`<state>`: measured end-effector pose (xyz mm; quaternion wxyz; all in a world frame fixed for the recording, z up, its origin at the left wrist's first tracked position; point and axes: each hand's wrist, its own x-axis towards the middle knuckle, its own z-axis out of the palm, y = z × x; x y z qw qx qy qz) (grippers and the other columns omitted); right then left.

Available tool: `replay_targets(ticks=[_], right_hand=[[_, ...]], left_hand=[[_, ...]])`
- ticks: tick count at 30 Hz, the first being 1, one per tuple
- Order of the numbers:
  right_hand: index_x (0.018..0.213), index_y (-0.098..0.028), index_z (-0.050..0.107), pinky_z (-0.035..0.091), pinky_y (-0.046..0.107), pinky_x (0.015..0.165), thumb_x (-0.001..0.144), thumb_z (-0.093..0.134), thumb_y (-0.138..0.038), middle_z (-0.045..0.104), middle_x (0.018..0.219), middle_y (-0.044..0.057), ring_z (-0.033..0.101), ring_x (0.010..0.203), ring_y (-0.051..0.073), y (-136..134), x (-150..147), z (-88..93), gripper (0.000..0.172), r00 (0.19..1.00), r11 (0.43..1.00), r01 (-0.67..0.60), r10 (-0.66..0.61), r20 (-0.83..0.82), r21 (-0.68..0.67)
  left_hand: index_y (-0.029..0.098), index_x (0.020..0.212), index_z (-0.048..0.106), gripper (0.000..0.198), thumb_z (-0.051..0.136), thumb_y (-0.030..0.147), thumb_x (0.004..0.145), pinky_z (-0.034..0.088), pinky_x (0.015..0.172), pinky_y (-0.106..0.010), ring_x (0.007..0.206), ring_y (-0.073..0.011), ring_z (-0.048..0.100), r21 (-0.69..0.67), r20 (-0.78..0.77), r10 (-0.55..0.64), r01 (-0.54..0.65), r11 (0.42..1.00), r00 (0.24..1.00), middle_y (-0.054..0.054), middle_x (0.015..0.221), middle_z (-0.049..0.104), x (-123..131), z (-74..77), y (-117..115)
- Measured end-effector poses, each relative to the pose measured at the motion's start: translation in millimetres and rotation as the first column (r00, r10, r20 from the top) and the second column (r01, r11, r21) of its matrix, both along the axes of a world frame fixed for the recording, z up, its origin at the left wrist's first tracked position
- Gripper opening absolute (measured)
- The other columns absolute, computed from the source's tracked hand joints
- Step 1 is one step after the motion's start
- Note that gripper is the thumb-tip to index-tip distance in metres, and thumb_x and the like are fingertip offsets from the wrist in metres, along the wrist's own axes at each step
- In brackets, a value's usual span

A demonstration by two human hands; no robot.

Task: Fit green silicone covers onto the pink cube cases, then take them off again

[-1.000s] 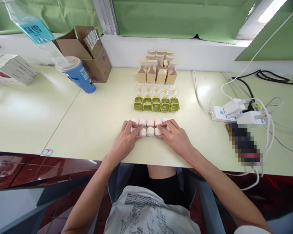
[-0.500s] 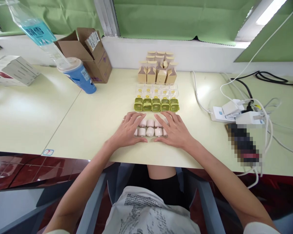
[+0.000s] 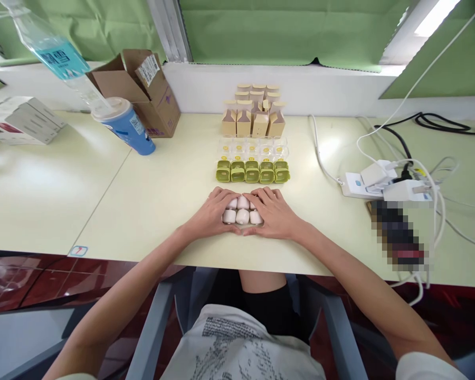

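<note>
Several small, rounded pale pink pieces [image 3: 243, 216] sit in two rows on the table, partly covered by both hands. My left hand [image 3: 216, 212] curves around their left end, fingers along the back and thumb in front. Around the right end wraps my right hand [image 3: 273, 214] in the same way, the two thumbs nearly meeting. Just behind stands a row of green open containers [image 3: 252, 172]. Clear plastic covers [image 3: 252, 149] with yellow marks lie behind those, and small open tan boxes [image 3: 243, 124] are grouped at the wall.
A blue cup [image 3: 132, 129] with an upturned bottle [image 3: 65, 63] stands left of an open cardboard box [image 3: 158, 100]. White boxes [image 3: 27, 120] are far left. At right lie a power strip [image 3: 356, 184] with chargers and cables, and a pixelated dark object [image 3: 398, 232].
Both hands have moved closer together around the pink pieces, covering more of the outer ones. The camera view has shifted slightly.
</note>
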<state>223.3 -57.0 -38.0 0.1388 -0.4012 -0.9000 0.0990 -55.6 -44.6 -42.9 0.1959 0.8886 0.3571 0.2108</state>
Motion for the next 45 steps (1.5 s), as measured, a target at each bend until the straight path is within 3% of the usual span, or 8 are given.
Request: replay_targets(ticks=[4, 14, 19, 24, 28, 32, 38, 45], right_hand=[[0.158, -0.011, 0.062, 0.042, 0.056, 0.109, 0.112, 0.053, -0.081, 0.069, 0.145, 0.023, 0.058, 0.130, 0.039, -3, -4, -0.4, 0.085, 0.999, 0.999, 0.035, -0.035, 0.006, 0.000], [0.164, -0.003, 0.057, 0.045, 0.052, 0.097, 0.117, 0.043, -0.077, 0.074, 0.142, 0.025, 0.060, 0.119, 0.040, 1, -3, -8.2, 0.089, 0.986, 0.972, -0.071, 0.034, 0.164, 0.226], [0.158, -0.003, 0.063, 0.043, 0.056, 0.108, 0.116, 0.040, -0.080, 0.072, 0.144, 0.028, 0.059, 0.126, 0.043, -5, -4, -5.0, 0.091, 0.986, 0.957, -0.031, -0.018, 0.166, 0.290], [0.174, -0.004, 0.050, 0.042, 0.051, 0.090, 0.113, 0.038, -0.087, 0.073, 0.136, 0.028, 0.060, 0.117, 0.042, -4, -8, -1.2, 0.104, 0.965, 0.964, 0.012, -0.081, 0.249, 0.267], [0.165, -0.003, 0.056, 0.043, 0.048, 0.086, 0.114, 0.035, -0.087, 0.074, 0.134, 0.026, 0.061, 0.116, 0.040, 1, -9, 2.7, 0.100, 0.953, 0.966, -0.047, -0.032, 0.301, 0.253], [0.152, -0.005, 0.063, 0.044, 0.047, 0.081, 0.116, 0.037, -0.083, 0.075, 0.131, 0.024, 0.061, 0.115, 0.038, 4, -11, 3.2, 0.090, 0.957, 0.967, -0.077, 0.003, 0.290, 0.244], [0.163, -0.004, 0.054, 0.045, 0.045, 0.080, 0.115, 0.046, -0.082, 0.074, 0.137, 0.026, 0.061, 0.119, 0.039, 5, -13, 4.0, 0.092, 0.955, 0.969, -0.072, -0.001, 0.295, 0.237], [0.147, -0.008, 0.063, 0.047, 0.045, 0.079, 0.117, 0.050, -0.074, 0.076, 0.132, 0.022, 0.064, 0.118, 0.037, 4, -12, 6.9, 0.075, 0.961, 0.973, -0.070, 0.007, 0.276, 0.218]], left_hand=[[0.014, 0.162, 0.057, 0.113, 0.093, 0.083, 0.080, 0.054, 0.123, -0.067, 0.139, -0.0432, 0.062, 0.044, 0.015, 0.040, -0.041, 0.998, 0.999, -0.026, 0.152, 0.066, -3, -6.5, -2], [0.017, 0.141, 0.067, 0.094, 0.106, 0.067, 0.072, 0.060, 0.115, -0.056, 0.128, -0.0363, 0.068, 0.020, 0.088, 0.081, -0.083, 0.996, 0.993, -0.018, 0.137, 0.074, 4, -6.5, 1], [0.016, 0.148, 0.064, 0.089, 0.088, 0.078, 0.090, 0.056, 0.119, -0.061, 0.130, -0.0384, 0.065, 0.035, -0.024, 0.039, -0.038, 0.999, 0.999, -0.022, 0.142, 0.071, 3, -1.1, -4], [0.012, 0.161, 0.059, 0.107, 0.062, 0.096, 0.096, 0.052, 0.113, -0.067, 0.137, -0.0493, 0.058, 0.251, -0.273, 0.139, -0.069, 0.965, 0.952, -0.029, 0.149, 0.067, 4, 5.7, -11], [0.010, 0.145, 0.069, 0.104, 0.048, 0.100, 0.098, 0.055, 0.098, -0.058, 0.118, -0.0447, 0.065, 0.346, -0.434, 0.187, -0.028, 0.938, 0.881, -0.026, 0.130, 0.074, 8, 10.0, -8], [0.014, 0.128, 0.072, 0.096, 0.047, 0.101, 0.096, 0.056, 0.091, -0.050, 0.112, -0.0411, 0.066, 0.358, -0.431, 0.189, -0.025, 0.933, 0.882, -0.023, 0.123, 0.075, 10, 11.6, -5], [0.015, 0.126, 0.071, 0.096, 0.047, 0.103, 0.095, 0.055, 0.085, -0.046, 0.105, -0.0382, 0.067, 0.363, -0.413, 0.191, -0.031, 0.931, 0.890, -0.020, 0.112, 0.073, 9, 9.8, -3], [0.011, 0.123, 0.069, 0.096, 0.040, 0.099, 0.099, 0.056, 0.086, -0.047, 0.101, -0.0365, 0.068, 0.406, -0.434, 0.172, 0.021, 0.914, 0.884, -0.021, 0.112, 0.074, 9, 11.3, 0]])
